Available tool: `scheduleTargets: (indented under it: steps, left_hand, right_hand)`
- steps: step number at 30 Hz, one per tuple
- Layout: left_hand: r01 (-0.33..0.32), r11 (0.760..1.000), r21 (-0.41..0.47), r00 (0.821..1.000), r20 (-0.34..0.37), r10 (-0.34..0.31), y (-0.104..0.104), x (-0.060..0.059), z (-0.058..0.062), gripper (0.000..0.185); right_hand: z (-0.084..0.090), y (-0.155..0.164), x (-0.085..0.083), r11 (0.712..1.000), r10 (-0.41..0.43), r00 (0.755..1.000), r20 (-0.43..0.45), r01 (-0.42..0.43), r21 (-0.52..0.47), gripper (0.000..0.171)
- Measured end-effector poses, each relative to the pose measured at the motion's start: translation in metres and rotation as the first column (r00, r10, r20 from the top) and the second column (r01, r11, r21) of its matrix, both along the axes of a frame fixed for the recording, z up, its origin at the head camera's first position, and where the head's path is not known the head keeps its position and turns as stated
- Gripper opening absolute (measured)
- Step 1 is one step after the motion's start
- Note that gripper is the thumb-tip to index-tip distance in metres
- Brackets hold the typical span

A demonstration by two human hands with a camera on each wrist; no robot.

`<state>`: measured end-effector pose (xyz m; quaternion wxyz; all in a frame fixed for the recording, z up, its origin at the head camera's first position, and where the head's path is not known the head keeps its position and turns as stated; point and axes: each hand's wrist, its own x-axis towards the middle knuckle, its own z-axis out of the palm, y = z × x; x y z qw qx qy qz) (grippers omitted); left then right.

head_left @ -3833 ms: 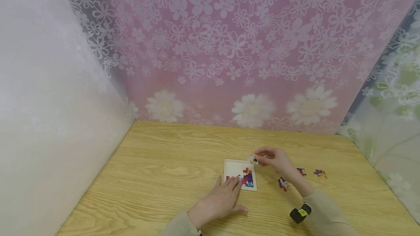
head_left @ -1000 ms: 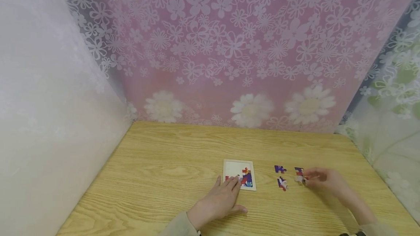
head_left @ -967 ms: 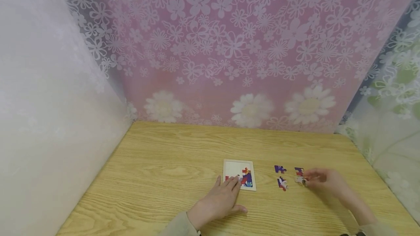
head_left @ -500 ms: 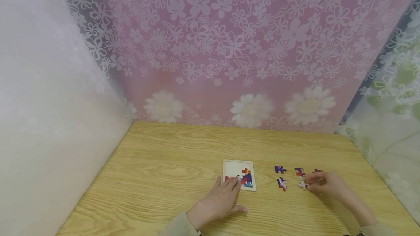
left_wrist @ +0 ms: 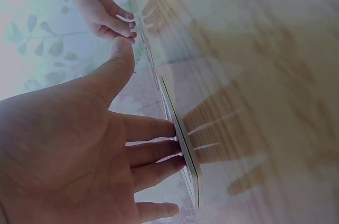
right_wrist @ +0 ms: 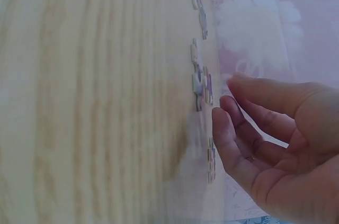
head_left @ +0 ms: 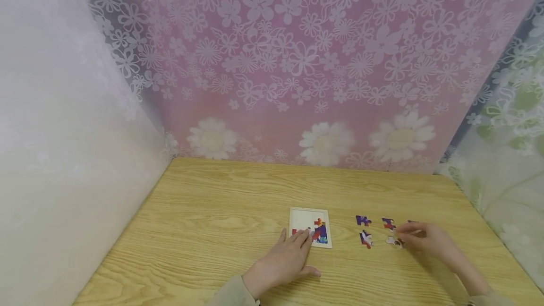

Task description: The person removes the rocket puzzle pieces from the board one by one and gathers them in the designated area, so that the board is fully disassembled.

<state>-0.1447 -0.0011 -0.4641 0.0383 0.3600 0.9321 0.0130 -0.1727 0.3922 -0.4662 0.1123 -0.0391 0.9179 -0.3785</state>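
A small jigsaw tray with a pale rim lies on the table, colourful pieces fitted along its bottom and right side. My left hand rests flat on its lower left part, fingers spread. The left wrist view has three fingertips over the edge of the tray, thumb raised. To the right, my right hand hovers with bent fingers at a whitish jigsaw piece on the table. In the right wrist view, the fingertips of the right hand stand apart from the pieces, with nothing between them.
Loose purple-and-red jigsaw pieces lie right of the tray: one at upper left, one below it, one in the upper middle. Another piece is partly hidden behind the right hand. A floral curtain borders the table's back.
From the tray's top right corner, my right hand has carried the whitish piece rightward, set it below the upper middle piece and let go. The left hand has stayed on the tray.
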Motion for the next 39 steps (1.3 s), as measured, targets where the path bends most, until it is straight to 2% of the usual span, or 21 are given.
scheduleTargets:
  steps: [11, 19, 23, 33, 39]
  left_hand:
    - [0.009, 1.000, -0.009, 1.000, -0.009, -0.009, -0.001, 0.000, 0.000, 0.084]
    - [0.005, 1.000, -0.009, 1.000, -0.003, -0.005, 0.000, 0.000, 0.000, 0.084]
    - [0.006, 1.000, -0.011, 1.000, 0.005, -0.006, 0.000, 0.000, 0.001, 0.084]
    - [0.006, 1.000, -0.006, 1.000, 0.004, -0.006, -0.001, 0.001, 0.001, 0.084]
    - [0.009, 1.000, -0.003, 1.000, 0.002, -0.009, -0.001, 0.001, 0.001, 0.083]
  right_hand:
    - [0.015, -0.004, -0.006, 0.990, -0.020, 1.000, 0.021, 0.023, -0.137, 0.056]
    - [0.024, -0.015, -0.005, 0.982, 0.041, 0.996, -0.075, -0.054, -0.182, 0.048]
    - [0.027, -0.024, -0.008, 0.982, 0.061, 0.992, -0.106, -0.079, -0.173, 0.043]
    - [0.034, -0.055, -0.016, 0.990, 0.046, 0.991, -0.122, -0.061, -0.125, 0.039]
    - [0.035, -0.075, -0.020, 0.992, 0.066, 0.985, -0.159, -0.082, -0.097, 0.036]
